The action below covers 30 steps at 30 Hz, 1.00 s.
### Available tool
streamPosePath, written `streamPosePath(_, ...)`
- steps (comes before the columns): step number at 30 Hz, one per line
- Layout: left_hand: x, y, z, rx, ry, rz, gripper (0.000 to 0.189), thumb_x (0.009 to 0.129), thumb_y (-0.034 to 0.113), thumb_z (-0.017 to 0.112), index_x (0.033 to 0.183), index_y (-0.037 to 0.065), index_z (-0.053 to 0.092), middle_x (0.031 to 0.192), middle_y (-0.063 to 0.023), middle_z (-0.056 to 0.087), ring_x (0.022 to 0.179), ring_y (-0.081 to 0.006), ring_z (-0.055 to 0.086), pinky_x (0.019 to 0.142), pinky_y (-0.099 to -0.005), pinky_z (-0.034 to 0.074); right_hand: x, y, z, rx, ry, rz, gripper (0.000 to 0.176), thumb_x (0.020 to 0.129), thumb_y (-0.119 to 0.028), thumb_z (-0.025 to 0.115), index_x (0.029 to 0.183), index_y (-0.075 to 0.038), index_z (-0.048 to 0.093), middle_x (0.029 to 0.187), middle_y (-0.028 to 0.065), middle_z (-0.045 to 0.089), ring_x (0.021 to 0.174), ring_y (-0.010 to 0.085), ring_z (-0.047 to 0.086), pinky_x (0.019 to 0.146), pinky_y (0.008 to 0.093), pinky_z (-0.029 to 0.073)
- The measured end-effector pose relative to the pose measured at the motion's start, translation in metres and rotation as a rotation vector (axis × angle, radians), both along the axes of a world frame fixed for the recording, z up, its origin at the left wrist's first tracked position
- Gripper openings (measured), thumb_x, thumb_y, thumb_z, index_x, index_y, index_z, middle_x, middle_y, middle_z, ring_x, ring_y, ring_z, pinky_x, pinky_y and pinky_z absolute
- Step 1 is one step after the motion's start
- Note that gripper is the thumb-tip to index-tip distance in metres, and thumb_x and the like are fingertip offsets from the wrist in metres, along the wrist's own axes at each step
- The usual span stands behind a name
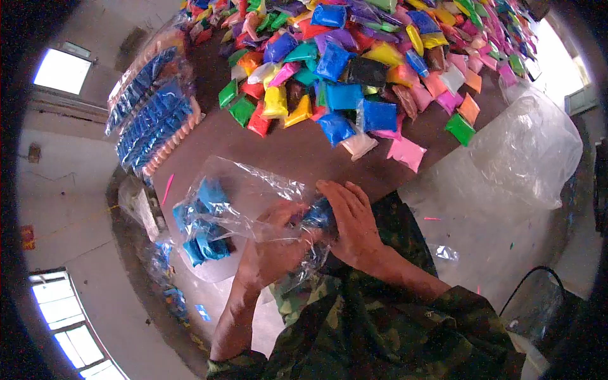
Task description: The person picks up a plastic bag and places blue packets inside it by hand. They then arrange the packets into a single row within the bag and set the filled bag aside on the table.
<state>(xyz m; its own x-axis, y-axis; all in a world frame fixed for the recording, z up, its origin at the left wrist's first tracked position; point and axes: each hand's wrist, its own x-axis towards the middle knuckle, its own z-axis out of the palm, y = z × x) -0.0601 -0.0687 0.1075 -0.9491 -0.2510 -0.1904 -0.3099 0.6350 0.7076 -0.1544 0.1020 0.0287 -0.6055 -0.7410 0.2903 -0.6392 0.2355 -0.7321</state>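
Observation:
Close to the table's near edge, my left hand (275, 250) is closed on a clear plastic bag (253, 183), whose loose film spreads over the tabletop. My right hand (354, 228) lies against the bag's other side, fingers together and bent over it. Dark blue packets (318, 214) show through the film between my hands; how many is hidden. Left of my left hand, several teal packets (212, 247) rest on the table, partly under the film.
A large heap of coloured packets (342, 98) covers the table's far side. Bagged rows of blue packets (152, 123) lie at the left edge. A big clear plastic bag (525, 152) stands at the right. A thin pink strip (168, 190) lies at left.

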Motion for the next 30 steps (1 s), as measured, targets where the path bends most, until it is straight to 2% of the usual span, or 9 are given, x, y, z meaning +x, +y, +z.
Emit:
streamPosePath(4,0.0,0.008,0.005,-0.119,0.018,0.011,0.045,0.08,0.022,0.085,0.118,0.004,0.07,0.113,-0.0166,0.07,0.108,-0.0337,0.069,0.097,-0.0396,0.055,0.002,-0.004,-0.001,-0.012,0.01,-0.005,0.095,0.07,-0.018,0.083,0.151,0.002,0.037,0.151,0.0227,0.046,0.14,0.04,0.044,0.121,0.056,0.027)
streamPosePath(7,0.003,0.013,0.001,-0.149,0.048,-0.013,0.044,0.084,0.023,0.078,0.123,0.004,0.069,0.117,-0.0193,0.069,0.11,-0.0374,0.067,0.097,-0.0457,0.054,0.003,-0.007,-0.003,-0.025,0.012,-0.019,0.083,0.079,-0.022,0.079,0.149,-0.002,0.04,0.149,0.0178,0.051,0.138,0.0361,0.049,0.119,0.0521,0.03)
streamPosePath(10,0.005,0.009,-0.004,-0.187,0.0,-0.025,0.043,0.087,0.026,0.075,0.123,0.004,0.069,0.121,-0.0198,0.069,0.113,-0.0376,0.066,0.101,-0.0457,0.052,0.004,-0.009,-0.005,-0.035,0.032,-0.034,0.08,0.08,-0.026,0.079,0.147,-0.002,0.043,0.148,0.0176,0.052,0.137,0.0366,0.05,0.119,0.0524,0.031)
streamPosePath(13,-0.005,0.011,0.016,-0.016,-0.111,0.043,0.044,0.088,0.025,0.074,0.126,0.004,0.067,0.126,-0.02,0.068,0.115,-0.0385,0.065,0.103,-0.0448,0.051,0.003,-0.009,-0.004,-0.03,0.059,-0.048,0.077,0.08,-0.027,0.079,0.144,-0.002,0.046,0.147,0.0172,0.053,0.136,0.0364,0.051,0.118,0.0524,0.032)
streamPosePath(16,0.004,0.012,-0.008,-0.034,0.018,0.055,0.044,0.089,0.027,0.074,0.127,0.005,0.067,0.125,-0.0206,0.069,0.114,-0.0392,0.066,0.101,-0.0456,0.051,0.0,-0.009,-0.006,-0.077,0.035,-0.04,0.088,0.07,-0.023,0.082,0.147,-0.004,0.044,0.15,0.0188,0.05,0.139,0.0397,0.046,0.118,0.0569,0.03)
streamPosePath(19,0.012,0.006,-0.01,0.02,0.191,0.04,0.042,0.092,0.025,0.072,0.128,0.006,0.067,0.123,-0.0205,0.07,0.113,-0.0401,0.066,0.098,-0.0466,0.052,-0.001,-0.008,-0.003,-0.051,0.032,-0.058,0.079,0.073,-0.024,0.08,0.143,-0.003,0.049,0.147,0.0184,0.054,0.136,0.0403,0.049,0.117,0.0568,0.032)
streamPosePath(25,0.024,0.002,-0.002,-0.081,0.233,0.001,0.036,0.094,0.021,0.067,0.127,0.007,0.066,0.123,-0.0211,0.069,0.108,-0.0429,0.066,0.093,-0.049,0.054,0.0,-0.011,-0.01,-0.091,0.094,-0.071,0.072,0.079,-0.025,0.078,0.141,-0.003,0.05,0.144,0.0189,0.056,0.133,0.0403,0.052,0.116,0.0557,0.033)
streamPosePath(26,0.023,-0.001,-0.005,-0.056,0.348,0.056,0.034,0.092,0.018,0.069,0.124,0.006,0.067,0.12,-0.0214,0.07,0.105,-0.0423,0.068,0.09,-0.0488,0.055,0.001,-0.01,-0.012,-0.062,0.11,-0.084,0.072,0.079,-0.027,0.079,0.141,-0.003,0.05,0.144,0.0184,0.057,0.134,0.0402,0.052,0.117,0.0556,0.033)
streamPosePath(30,0.038,-0.007,0.004,-0.194,0.245,0.045,0.03,0.089,0.013,0.072,0.117,0.005,0.069,0.113,-0.0188,0.072,0.103,-0.0401,0.069,0.085,-0.0469,0.056,0.001,-0.009,-0.01,-0.071,0.133,-0.076,0.075,0.078,-0.025,0.081,0.142,-0.003,0.049,0.145,0.0173,0.057,0.134,0.0403,0.052,0.116,0.0552,0.034)
